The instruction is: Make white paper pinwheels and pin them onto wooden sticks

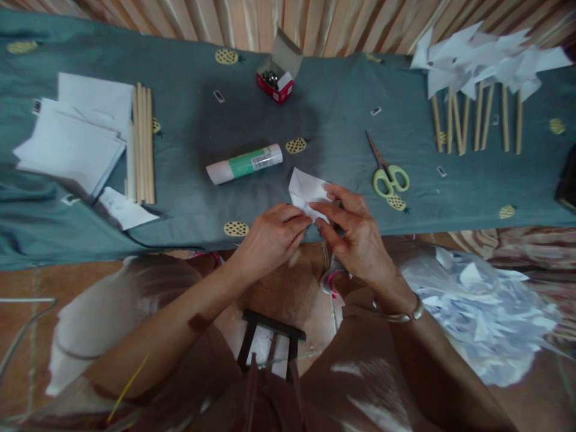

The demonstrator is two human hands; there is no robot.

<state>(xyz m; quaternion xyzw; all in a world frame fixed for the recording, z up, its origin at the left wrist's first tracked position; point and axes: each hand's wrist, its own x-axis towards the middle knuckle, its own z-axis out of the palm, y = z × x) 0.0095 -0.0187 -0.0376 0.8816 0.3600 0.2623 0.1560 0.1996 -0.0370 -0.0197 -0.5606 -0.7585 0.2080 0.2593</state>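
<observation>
A small folded piece of white paper (306, 191) lies at the near edge of the teal cloth-covered table (189, 192). My left hand (272, 237) pinches its near corner, fingers closed on the paper. Beside it, my right hand (355, 231) holds the paper's right side with fingertips pressed on it. A glue stick (244, 164) lies just beyond the paper to the left. Green-handled scissors (387, 171) rest to the right of my right hand.
A stack of white sheets (74, 141) and wooden sticks (141, 144) lie at the left. A small open red box (276, 81) stands at the back. Paper pinwheels on sticks (477, 90) lie at the right. A bag of paper scraps (490, 312) sits on the floor.
</observation>
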